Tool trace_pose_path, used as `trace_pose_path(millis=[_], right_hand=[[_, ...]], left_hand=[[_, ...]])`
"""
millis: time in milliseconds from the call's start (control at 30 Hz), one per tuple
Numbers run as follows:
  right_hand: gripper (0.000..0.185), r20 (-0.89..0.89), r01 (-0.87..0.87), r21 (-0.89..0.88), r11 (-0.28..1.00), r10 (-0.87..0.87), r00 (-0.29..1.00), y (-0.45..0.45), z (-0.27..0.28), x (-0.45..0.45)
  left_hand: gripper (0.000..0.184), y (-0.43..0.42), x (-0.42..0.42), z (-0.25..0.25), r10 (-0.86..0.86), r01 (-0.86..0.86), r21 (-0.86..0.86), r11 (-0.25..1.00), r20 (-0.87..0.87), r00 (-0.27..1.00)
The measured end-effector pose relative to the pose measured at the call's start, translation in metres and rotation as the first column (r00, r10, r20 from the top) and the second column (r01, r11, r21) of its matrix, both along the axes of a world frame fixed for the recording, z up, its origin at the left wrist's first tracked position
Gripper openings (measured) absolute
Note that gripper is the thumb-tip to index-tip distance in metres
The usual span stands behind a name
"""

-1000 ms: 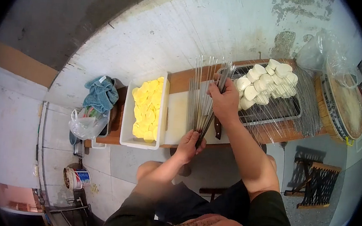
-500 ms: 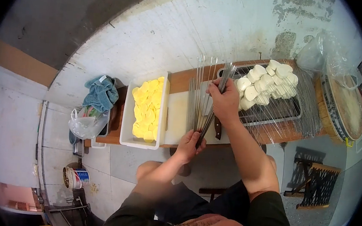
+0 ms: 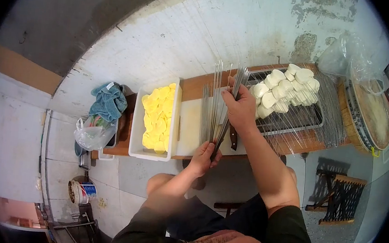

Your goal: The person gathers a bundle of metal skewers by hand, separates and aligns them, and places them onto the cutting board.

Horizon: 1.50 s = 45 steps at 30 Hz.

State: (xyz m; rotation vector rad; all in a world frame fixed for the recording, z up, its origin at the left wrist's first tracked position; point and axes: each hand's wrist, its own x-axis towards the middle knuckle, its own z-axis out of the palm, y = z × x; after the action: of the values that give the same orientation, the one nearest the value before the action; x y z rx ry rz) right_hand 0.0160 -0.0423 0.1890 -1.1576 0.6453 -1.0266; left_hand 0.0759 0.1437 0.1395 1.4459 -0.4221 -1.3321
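Observation:
A bundle of thin metal skewers [image 3: 224, 132] stands between my hands above the cutting board [image 3: 190, 116]. My left hand [image 3: 204, 159] is closed round the bundle's lower ends, near the bench's front edge. Higher up, my right hand [image 3: 242, 108] grips the darker, denser part of the bundle, thumb on its left side. Several skewers fan apart to the left of that hand. Beneath my right wrist lies a knife with a dark handle [image 3: 233, 138], its blade partly hidden. Another group of skewers [image 3: 205, 108] is just left of the bundle.
Left of the board is a white tub [image 3: 174, 133] of yellow slices [image 3: 158, 116]. On the right, skewered white round pieces [image 3: 281, 89] lie over a dark tray [image 3: 321, 123]. A blue towel [image 3: 108, 100], a plastic bag [image 3: 94, 134] and a folding stool [image 3: 343, 199] are around the bench.
My right hand has shifted slightly left along with the upper part of the skewers, and its index finger is raised more. My left hand stays almost in place.

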Motion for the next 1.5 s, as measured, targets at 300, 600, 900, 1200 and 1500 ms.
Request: trace_pose_path(millis=[300,600,900,1200,1500], right_hand=[[0.010,0.073,0.059,-0.008,0.998,-0.058,0.996,0.003,-0.003,0.005],[0.008,0.114,0.041,0.075,0.996,-0.050,0.992,0.001,-0.008,0.008],[0.009,0.146,0.004,0.112,0.994,-0.020,0.989,0.002,-0.001,0.004],[0.031,0.127,-0.031,0.112,0.993,0.016,0.992,0.002,0.000,0.004],[0.034,0.132,0.002,0.072,0.997,-0.011,0.991,0.001,-0.003,0.006]], left_hand=[[0.031,0.001,-0.001,0.001,-0.055,0.053,-0.048,0.997,-0.054,0.997],[0.034,0.001,-0.001,0.002,-0.045,0.045,0.017,0.999,0.035,0.998],[0.035,0.004,0.000,-0.014,-0.079,0.139,-0.091,0.986,0.478,0.875],[0.030,-0.001,-0.002,0.006,-0.070,0.074,-0.077,0.994,0.053,0.996],[0.034,-0.001,-0.004,0.007,-0.050,0.050,-0.014,0.999,0.019,0.999]])
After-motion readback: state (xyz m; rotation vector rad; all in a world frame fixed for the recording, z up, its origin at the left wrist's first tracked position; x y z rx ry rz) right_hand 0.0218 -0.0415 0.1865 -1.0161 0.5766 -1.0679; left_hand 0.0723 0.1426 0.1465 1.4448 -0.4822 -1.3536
